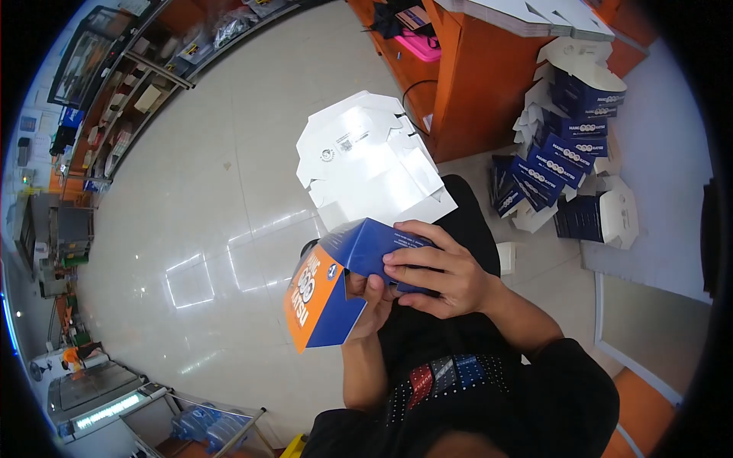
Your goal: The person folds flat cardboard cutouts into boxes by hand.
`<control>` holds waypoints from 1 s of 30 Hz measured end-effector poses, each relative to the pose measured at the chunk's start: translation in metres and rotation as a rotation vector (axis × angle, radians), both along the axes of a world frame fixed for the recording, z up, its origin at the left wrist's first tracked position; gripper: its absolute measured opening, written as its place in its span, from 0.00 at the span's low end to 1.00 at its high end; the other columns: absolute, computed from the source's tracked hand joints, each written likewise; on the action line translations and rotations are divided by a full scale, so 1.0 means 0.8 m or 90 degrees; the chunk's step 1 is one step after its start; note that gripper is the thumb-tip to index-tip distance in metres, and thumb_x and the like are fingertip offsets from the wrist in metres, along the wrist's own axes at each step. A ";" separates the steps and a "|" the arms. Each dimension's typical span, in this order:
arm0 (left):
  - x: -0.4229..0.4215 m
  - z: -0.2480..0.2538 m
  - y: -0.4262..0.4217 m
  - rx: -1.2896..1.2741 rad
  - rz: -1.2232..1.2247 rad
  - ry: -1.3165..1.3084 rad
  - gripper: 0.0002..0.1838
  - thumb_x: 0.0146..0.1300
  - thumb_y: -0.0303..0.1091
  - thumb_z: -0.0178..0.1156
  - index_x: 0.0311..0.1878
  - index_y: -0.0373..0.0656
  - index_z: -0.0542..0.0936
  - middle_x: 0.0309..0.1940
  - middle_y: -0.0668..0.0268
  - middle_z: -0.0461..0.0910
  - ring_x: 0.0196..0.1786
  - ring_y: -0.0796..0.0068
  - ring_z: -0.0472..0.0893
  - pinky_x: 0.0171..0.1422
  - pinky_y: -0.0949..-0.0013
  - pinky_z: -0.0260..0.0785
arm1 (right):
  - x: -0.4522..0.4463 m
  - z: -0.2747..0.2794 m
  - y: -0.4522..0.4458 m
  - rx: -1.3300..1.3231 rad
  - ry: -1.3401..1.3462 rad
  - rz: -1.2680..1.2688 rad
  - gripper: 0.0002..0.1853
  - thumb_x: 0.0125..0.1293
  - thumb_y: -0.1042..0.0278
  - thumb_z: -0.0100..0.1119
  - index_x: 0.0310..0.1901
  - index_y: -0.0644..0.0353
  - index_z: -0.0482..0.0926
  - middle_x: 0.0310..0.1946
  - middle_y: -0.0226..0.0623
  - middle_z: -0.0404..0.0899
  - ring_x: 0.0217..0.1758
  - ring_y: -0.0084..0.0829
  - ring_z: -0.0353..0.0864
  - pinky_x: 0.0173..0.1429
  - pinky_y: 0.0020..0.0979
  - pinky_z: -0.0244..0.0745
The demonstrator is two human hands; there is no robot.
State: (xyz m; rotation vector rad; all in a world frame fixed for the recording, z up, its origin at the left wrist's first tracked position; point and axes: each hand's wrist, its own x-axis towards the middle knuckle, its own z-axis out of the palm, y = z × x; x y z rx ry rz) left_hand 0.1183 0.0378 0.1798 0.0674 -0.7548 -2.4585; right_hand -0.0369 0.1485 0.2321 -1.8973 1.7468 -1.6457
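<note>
A partly folded blue and orange carton (305, 298) with white lettering is held in front of my body. My left hand (368, 309) grips it from below at its open side, some fingers hidden by the cardboard. The fingers of my right hand (443, 271) are bent over the blue panel on the right. Just beyond the carton, flat white die-cut cardboard (366, 156) with a small printed code lies over my leg, its near edge behind the carton.
A heap of blue folded cartons (553, 164) stands at the right on the floor, beside an orange cabinet (485, 84) topped with white flat sheets (527, 19). Shelves (126, 99) run along the upper left. Water bottles (210, 427) sit by a metal rack at the lower left.
</note>
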 end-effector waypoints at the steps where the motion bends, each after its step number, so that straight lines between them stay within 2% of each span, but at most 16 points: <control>1: -0.001 -0.005 0.003 -0.025 0.018 -0.006 0.28 0.74 0.28 0.58 0.73 0.35 0.64 0.67 0.52 0.73 0.68 0.59 0.76 0.70 0.56 0.73 | 0.000 -0.001 0.001 -0.004 0.013 -0.005 0.18 0.58 0.66 0.73 0.49 0.61 0.86 0.55 0.37 0.83 0.67 0.52 0.75 0.69 0.48 0.75; 5: -0.004 -0.033 0.010 -0.226 0.155 -0.103 0.27 0.72 0.27 0.61 0.71 0.35 0.67 0.65 0.53 0.75 0.67 0.59 0.77 0.69 0.58 0.74 | 0.005 -0.005 0.001 -0.033 0.063 -0.064 0.17 0.56 0.66 0.75 0.47 0.60 0.85 0.54 0.37 0.83 0.63 0.51 0.79 0.64 0.46 0.80; 8: -0.004 -0.043 0.017 -0.128 0.157 -0.071 0.29 0.69 0.27 0.65 0.70 0.34 0.68 0.65 0.53 0.75 0.66 0.59 0.78 0.69 0.59 0.74 | 0.006 -0.003 0.001 -0.046 0.073 -0.089 0.16 0.55 0.65 0.76 0.44 0.60 0.85 0.53 0.37 0.83 0.59 0.50 0.82 0.60 0.45 0.82; 11: -0.008 -0.040 0.017 -0.153 0.148 -0.073 0.30 0.69 0.28 0.65 0.71 0.35 0.67 0.65 0.53 0.75 0.65 0.59 0.78 0.70 0.60 0.73 | 0.006 -0.004 0.004 -0.036 0.063 -0.097 0.15 0.55 0.66 0.76 0.43 0.60 0.84 0.52 0.37 0.83 0.59 0.49 0.82 0.59 0.44 0.82; 14: -0.006 -0.024 0.020 0.049 0.018 -0.090 0.29 0.70 0.29 0.64 0.71 0.36 0.68 0.66 0.53 0.74 0.68 0.56 0.75 0.72 0.58 0.72 | 0.003 -0.008 0.006 -0.028 0.051 -0.153 0.13 0.56 0.71 0.74 0.43 0.61 0.84 0.51 0.39 0.83 0.57 0.49 0.83 0.57 0.42 0.82; 17: -0.030 0.031 0.030 -0.006 0.006 -0.133 0.28 0.70 0.29 0.63 0.71 0.36 0.68 0.66 0.52 0.73 0.68 0.56 0.74 0.71 0.59 0.70 | -0.008 -0.025 0.010 -0.026 -0.014 -0.293 0.10 0.58 0.76 0.69 0.42 0.64 0.83 0.50 0.43 0.82 0.54 0.48 0.83 0.55 0.39 0.80; 18: -0.030 0.035 0.028 -0.268 0.089 -0.251 0.29 0.69 0.29 0.64 0.71 0.35 0.67 0.65 0.52 0.74 0.68 0.55 0.74 0.71 0.57 0.69 | -0.012 -0.034 0.012 -0.024 -0.045 -0.349 0.09 0.59 0.78 0.67 0.42 0.64 0.82 0.49 0.44 0.82 0.52 0.47 0.83 0.55 0.38 0.79; 20: -0.028 0.043 0.019 -0.794 0.257 -0.474 0.32 0.68 0.29 0.64 0.72 0.35 0.66 0.63 0.52 0.74 0.68 0.53 0.73 0.71 0.54 0.66 | -0.019 -0.050 0.011 -0.036 -0.214 -0.481 0.07 0.64 0.80 0.62 0.44 0.66 0.80 0.49 0.47 0.79 0.52 0.43 0.80 0.58 0.34 0.75; 21: -0.027 0.048 0.020 -0.995 0.397 -0.580 0.35 0.66 0.28 0.65 0.74 0.35 0.63 0.66 0.50 0.69 0.66 0.50 0.72 0.71 0.52 0.63 | -0.024 -0.067 0.012 -0.059 -0.305 -0.499 0.07 0.69 0.79 0.57 0.48 0.66 0.77 0.52 0.46 0.75 0.56 0.38 0.76 0.62 0.33 0.71; 22: -0.029 0.051 0.024 -0.984 0.472 -0.669 0.37 0.66 0.29 0.65 0.75 0.36 0.62 0.68 0.49 0.65 0.67 0.48 0.70 0.71 0.52 0.63 | -0.030 -0.081 0.013 -0.092 -0.375 -0.492 0.09 0.74 0.77 0.53 0.52 0.65 0.73 0.54 0.42 0.72 0.58 0.34 0.73 0.62 0.33 0.70; 24: -0.036 0.052 0.034 -0.947 0.621 -0.844 0.39 0.65 0.30 0.66 0.76 0.37 0.60 0.73 0.47 0.57 0.70 0.45 0.68 0.72 0.52 0.61 | -0.030 -0.097 0.016 -0.115 -0.454 -0.501 0.09 0.78 0.72 0.49 0.55 0.64 0.70 0.57 0.39 0.70 0.60 0.31 0.71 0.65 0.33 0.67; 25: -0.035 0.045 0.030 -0.836 0.542 -0.808 0.47 0.65 0.26 0.65 0.80 0.42 0.47 0.76 0.45 0.47 0.74 0.46 0.64 0.74 0.55 0.61 | -0.027 -0.104 0.017 -0.105 -0.479 -0.514 0.10 0.80 0.70 0.48 0.56 0.64 0.70 0.58 0.38 0.70 0.59 0.29 0.70 0.66 0.32 0.66; 28: -0.053 0.033 0.028 -0.356 0.482 -0.570 0.55 0.66 0.22 0.63 0.81 0.47 0.30 0.76 0.45 0.47 0.76 0.49 0.61 0.76 0.54 0.61 | -0.007 -0.118 0.021 -0.102 -0.535 -0.521 0.13 0.82 0.65 0.44 0.59 0.64 0.69 0.59 0.37 0.70 0.59 0.25 0.69 0.68 0.30 0.63; 29: -0.048 0.022 0.022 -0.388 0.456 -0.565 0.58 0.66 0.18 0.58 0.79 0.50 0.21 0.78 0.44 0.45 0.76 0.52 0.62 0.77 0.54 0.61 | 0.002 -0.119 0.019 -0.124 -0.538 -0.505 0.14 0.83 0.64 0.43 0.60 0.64 0.68 0.59 0.36 0.69 0.60 0.25 0.69 0.68 0.30 0.63; 30: -0.050 0.019 0.021 -0.390 0.478 -0.541 0.57 0.66 0.17 0.56 0.78 0.50 0.20 0.79 0.43 0.44 0.76 0.52 0.62 0.77 0.54 0.61 | 0.008 -0.122 0.018 -0.146 -0.542 -0.490 0.14 0.83 0.64 0.42 0.60 0.64 0.67 0.59 0.36 0.69 0.60 0.25 0.68 0.69 0.31 0.62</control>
